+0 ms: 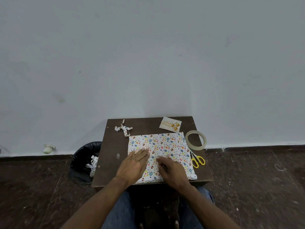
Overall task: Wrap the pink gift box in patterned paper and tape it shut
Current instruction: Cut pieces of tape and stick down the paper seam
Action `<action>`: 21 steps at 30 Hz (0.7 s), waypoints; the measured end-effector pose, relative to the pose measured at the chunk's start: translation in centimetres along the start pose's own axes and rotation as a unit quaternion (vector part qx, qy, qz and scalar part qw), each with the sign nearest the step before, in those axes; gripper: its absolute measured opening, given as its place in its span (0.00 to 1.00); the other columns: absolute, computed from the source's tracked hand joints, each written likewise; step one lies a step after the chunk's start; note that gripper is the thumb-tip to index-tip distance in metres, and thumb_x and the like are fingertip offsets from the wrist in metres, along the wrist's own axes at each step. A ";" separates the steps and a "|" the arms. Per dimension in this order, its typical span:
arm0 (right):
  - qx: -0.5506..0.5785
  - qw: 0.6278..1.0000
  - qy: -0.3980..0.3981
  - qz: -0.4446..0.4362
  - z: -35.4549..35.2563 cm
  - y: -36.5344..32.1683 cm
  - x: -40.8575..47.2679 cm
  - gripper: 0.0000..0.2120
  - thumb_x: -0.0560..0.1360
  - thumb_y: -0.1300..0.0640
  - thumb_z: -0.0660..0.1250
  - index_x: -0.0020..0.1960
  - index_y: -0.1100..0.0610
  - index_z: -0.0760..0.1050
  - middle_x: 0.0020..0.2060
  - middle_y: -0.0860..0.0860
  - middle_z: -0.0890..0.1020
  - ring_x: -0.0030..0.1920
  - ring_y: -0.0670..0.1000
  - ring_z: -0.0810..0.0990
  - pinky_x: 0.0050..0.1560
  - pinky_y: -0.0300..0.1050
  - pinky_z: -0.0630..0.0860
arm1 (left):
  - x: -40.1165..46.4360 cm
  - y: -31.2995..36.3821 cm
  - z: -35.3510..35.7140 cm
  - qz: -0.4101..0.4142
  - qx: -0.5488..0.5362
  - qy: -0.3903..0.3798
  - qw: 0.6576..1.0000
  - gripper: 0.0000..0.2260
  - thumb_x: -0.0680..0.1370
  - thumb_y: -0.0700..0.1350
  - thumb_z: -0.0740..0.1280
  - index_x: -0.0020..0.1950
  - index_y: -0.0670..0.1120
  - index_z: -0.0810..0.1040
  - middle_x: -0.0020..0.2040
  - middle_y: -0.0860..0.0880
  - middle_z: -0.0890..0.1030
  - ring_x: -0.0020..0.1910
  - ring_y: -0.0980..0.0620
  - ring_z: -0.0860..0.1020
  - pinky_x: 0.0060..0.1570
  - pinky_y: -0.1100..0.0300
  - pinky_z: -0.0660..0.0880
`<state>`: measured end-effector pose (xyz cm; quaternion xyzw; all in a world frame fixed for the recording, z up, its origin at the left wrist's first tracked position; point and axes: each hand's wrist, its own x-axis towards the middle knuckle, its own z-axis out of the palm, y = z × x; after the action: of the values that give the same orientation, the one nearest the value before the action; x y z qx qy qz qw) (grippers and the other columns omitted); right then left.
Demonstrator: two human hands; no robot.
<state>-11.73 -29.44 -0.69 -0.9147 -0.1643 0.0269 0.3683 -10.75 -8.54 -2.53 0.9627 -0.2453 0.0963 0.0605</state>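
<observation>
Paper (162, 147) folded over the box, both my hands holding the seam.

Left hand (134, 164) lies flat with fingers straight, pressing the wrap so the fold cannot spring back; right hand (171, 171) has its fingers curled at the overlap, and I cannot tell whether they pinch a flap or only push. The pink box is fully hidden under the paper, toward the table's (113, 146) near edge. Tape roll (195, 140) and yellow scissors (197, 160) wait along the right edge, within reach, I judge, for sealing next.
</observation>
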 end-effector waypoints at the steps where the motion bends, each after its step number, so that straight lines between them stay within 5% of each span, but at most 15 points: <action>1: 0.004 1.000 0.000 -0.001 0.0 0.0 -0.1 0.04 0.77 0.53 0.61 0.50 0.48 0.73 0.47 0.50 0.85 0.41 0.54 0.83 0.66 0.43 0.70 | -0.1 -0.2 0.0 -0.002 0.012 -0.002 1.000 0.20 0.79 0.50 0.55 0.64 0.49 0.80 0.67 0.52 0.78 0.66 0.55 0.76 0.66 0.49 0.73; 4: 0.011 1.000 -0.011 0.009 -0.4 -0.2 -0.2 0.05 0.77 0.55 0.63 0.48 0.53 0.77 0.48 0.52 0.85 0.43 0.54 0.83 0.59 0.42 0.73 | 0.0 -0.7 -0.6 -0.007 0.001 -0.019 1.000 0.19 0.79 0.52 0.55 0.63 0.52 0.80 0.66 0.56 0.78 0.64 0.58 0.77 0.69 0.48 0.61; 9: -0.017 1.000 0.009 -0.003 -0.7 -1.0 0.2 0.10 0.77 0.51 0.61 0.49 0.54 0.77 0.50 0.49 0.84 0.49 0.50 0.80 0.46 0.50 0.78 | 0.5 -0.3 -0.9 -0.023 -0.015 0.001 1.000 0.18 0.78 0.53 0.56 0.58 0.54 0.82 0.62 0.58 0.80 0.60 0.58 0.78 0.66 0.46 0.67; 12: -0.092 0.988 0.066 -0.109 -0.2 -1.2 0.6 0.09 0.77 0.52 0.60 0.48 0.54 0.77 0.50 0.49 0.84 0.54 0.50 0.80 0.53 0.47 0.79 | 0.6 -0.3 -1.0 -0.054 -0.043 -0.022 0.997 0.18 0.78 0.54 0.56 0.60 0.56 0.81 0.63 0.60 0.79 0.64 0.58 0.74 0.67 0.43 0.70; 14: -0.140 0.975 0.084 -0.153 0.2 -0.8 1.1 0.09 0.76 0.53 0.60 0.48 0.54 0.78 0.52 0.49 0.84 0.57 0.50 0.81 0.60 0.48 0.76 | 0.5 -0.4 -0.8 -0.084 -0.079 -0.037 0.993 0.21 0.79 0.57 0.52 0.64 0.56 0.79 0.68 0.61 0.75 0.71 0.56 0.68 0.73 0.42 0.60; 16: -0.162 0.968 0.109 -0.156 0.4 -0.7 1.2 0.08 0.76 0.53 0.61 0.47 0.54 0.78 0.50 0.48 0.84 0.54 0.50 0.81 0.57 0.46 0.75 | 0.4 -0.2 -0.7 -0.106 -0.107 -0.055 0.987 0.24 0.79 0.59 0.49 0.67 0.56 0.76 0.71 0.61 0.71 0.76 0.55 0.62 0.75 0.44 0.50; 21: -0.159 0.965 0.115 -0.174 0.2 -1.6 1.3 0.06 0.77 0.54 0.62 0.46 0.54 0.76 0.50 0.48 0.83 0.53 0.49 0.79 0.53 0.45 0.72 | 0.7 -0.2 -1.2 -0.101 -0.090 -0.061 0.989 0.29 0.77 0.60 0.43 0.70 0.55 0.75 0.73 0.60 0.69 0.78 0.54 0.55 0.76 0.44 0.46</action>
<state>-10.95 -27.78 0.36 -0.9159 -0.2795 -0.1690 0.2334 -10.25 -8.49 -1.22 0.9773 -0.1579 0.0082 0.1411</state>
